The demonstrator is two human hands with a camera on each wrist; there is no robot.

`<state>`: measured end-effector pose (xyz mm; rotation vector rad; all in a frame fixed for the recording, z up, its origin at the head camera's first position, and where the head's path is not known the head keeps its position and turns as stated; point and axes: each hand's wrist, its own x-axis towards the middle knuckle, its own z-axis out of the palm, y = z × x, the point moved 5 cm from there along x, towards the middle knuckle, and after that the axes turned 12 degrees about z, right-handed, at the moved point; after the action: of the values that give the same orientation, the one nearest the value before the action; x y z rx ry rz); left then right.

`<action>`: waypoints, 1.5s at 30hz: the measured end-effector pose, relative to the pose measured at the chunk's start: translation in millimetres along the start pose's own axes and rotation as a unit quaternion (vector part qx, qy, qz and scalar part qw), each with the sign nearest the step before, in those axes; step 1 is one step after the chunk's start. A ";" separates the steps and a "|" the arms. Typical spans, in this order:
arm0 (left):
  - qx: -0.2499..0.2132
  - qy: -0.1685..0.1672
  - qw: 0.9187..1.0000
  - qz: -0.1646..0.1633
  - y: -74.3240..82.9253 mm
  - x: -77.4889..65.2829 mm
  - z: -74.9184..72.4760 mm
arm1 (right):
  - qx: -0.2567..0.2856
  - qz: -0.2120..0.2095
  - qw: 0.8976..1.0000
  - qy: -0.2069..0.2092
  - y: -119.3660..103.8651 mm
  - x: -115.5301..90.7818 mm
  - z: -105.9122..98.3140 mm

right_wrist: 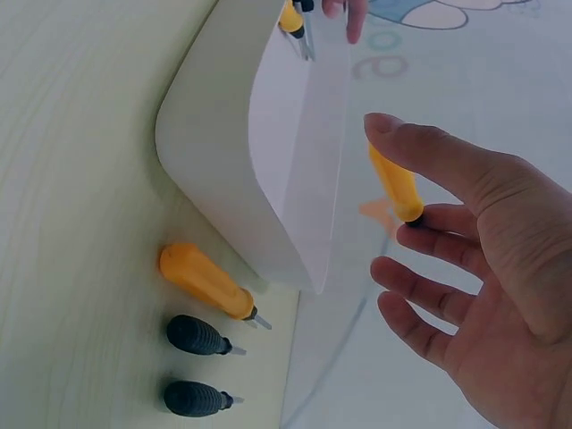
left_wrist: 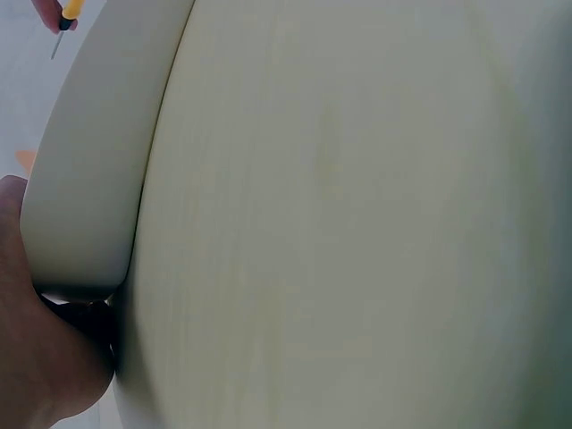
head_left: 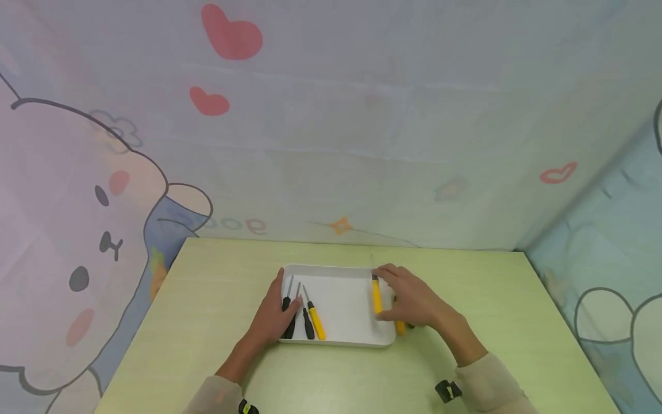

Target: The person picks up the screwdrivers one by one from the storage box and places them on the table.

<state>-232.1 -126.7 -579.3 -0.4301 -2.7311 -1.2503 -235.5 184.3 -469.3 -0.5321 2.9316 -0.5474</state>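
The table (head_left: 486, 287) has a pale yellow-green top with faint wood grain. A light printed cloth (head_left: 362, 126), slightly creased, hangs behind the far edge. Two solid red hearts (head_left: 238, 41) are printed above the far left corner. An orange star (head_left: 341, 225) sits just above the far edge, near its middle. A large cartoon animal (head_left: 52, 167) lies beyond the left edge; a bluish cloth panel (head_left: 584, 247), beyond the right. Lighting is soft.
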 end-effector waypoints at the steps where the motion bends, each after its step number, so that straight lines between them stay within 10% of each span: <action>1: 0.000 0.001 1.000 0.001 0.3 0.5 -0.4 | 0.000 0.001 1.000 -0.001 0.5 -0.2 -1.2; 45: -0.002 0.019 1.000 0.015 0.6 6.1 -1.9 | 0.004 0.028 1.000 0.005 45.5 -13.2 -20.6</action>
<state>-237.7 -126.5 -576.2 -0.4419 -2.6804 -1.2450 -241.3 235.5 -466.3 -0.4456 2.9425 -0.5577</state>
